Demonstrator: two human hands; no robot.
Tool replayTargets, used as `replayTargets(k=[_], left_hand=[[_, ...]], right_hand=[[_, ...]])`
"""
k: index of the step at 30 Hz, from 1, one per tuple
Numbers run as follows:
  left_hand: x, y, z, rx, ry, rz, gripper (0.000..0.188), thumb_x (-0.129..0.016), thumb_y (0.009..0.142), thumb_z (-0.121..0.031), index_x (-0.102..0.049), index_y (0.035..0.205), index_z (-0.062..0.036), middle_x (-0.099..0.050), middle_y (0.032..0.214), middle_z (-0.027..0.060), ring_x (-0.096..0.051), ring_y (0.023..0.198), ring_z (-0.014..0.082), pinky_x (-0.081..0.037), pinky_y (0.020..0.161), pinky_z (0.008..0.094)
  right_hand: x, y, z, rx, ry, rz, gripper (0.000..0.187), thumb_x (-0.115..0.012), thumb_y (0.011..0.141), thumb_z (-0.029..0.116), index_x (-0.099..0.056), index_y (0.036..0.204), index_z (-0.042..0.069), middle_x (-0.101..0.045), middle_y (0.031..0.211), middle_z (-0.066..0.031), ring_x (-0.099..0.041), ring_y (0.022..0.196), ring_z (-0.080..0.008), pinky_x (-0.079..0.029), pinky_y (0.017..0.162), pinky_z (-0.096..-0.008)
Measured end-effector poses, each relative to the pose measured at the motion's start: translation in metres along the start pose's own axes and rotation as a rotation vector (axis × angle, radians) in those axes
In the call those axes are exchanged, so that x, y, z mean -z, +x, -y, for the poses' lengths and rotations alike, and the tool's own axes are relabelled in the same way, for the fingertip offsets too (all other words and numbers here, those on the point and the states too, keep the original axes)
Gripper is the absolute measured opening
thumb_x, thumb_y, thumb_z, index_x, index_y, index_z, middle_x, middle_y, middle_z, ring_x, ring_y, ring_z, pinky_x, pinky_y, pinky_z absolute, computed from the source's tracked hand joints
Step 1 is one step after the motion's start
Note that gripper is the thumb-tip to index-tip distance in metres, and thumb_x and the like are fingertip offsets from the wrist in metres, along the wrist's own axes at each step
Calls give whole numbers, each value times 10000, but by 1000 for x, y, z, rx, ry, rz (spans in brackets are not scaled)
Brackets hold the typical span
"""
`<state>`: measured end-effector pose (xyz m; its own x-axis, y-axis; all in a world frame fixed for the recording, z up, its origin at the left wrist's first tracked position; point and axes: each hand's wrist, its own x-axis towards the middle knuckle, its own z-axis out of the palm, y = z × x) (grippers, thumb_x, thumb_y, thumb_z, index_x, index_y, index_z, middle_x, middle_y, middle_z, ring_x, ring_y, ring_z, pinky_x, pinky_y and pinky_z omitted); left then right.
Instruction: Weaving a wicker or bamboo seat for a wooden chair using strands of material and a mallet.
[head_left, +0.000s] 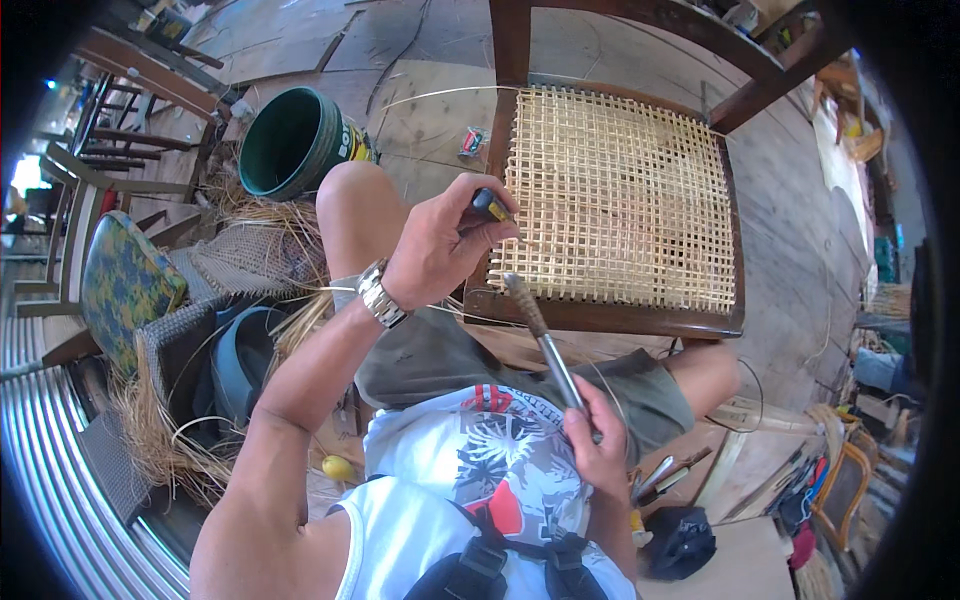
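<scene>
My left hand (455, 240) is closed on a screwdriver-like tool with a black and yellow handle (490, 205). Its thin tip points down at the left edge of a woven cane seat (620, 190), set in a dark brown wooden chair frame (640, 318). Lower and to the right, my right hand (597, 435) grips a long metal rod-like tool (560, 370) with a brown, worn upper part. That tool slants up and left, its far end near the seat's front left corner. Whether it touches the frame I cannot tell. A loose cane strand (450, 93) sticks out from the far left corner.
A dark green bucket (290, 145) stands beyond my left knee. Bundles of loose cane strands (180, 430) and a camouflage-patterned cushion (130, 290) lie left. A small red packet (472, 141) is beside the chair. Hand tools (670, 475) and a black bag (680, 542) lie lower right.
</scene>
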<state>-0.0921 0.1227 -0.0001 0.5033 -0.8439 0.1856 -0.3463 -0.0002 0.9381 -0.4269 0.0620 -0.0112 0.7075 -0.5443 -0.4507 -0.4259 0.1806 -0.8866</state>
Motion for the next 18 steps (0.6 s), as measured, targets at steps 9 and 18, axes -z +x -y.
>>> replayTargets(k=[9,18], left_hand=[[0,16,-1,-89,-67,-57,295,-714,959,23,-575,1209,-51,-724,1074,33,-695,973,108,-582,862,274],[-4,34,7,-110,115,22,283,-725,961,-1,-585,1202,-51,-713,1035,73,-710,955,126,-579,827,277]], right_hand=[[-12,24,-4,81,146,-168,457,-610,1033,93,-529,1469,-18,-557,818,44,-476,655,-31,-391,585,-203],[-3,56,15,186,324,-250,445,-572,1051,102,-532,1484,10,-513,767,54,-439,600,-12,-334,527,-190]])
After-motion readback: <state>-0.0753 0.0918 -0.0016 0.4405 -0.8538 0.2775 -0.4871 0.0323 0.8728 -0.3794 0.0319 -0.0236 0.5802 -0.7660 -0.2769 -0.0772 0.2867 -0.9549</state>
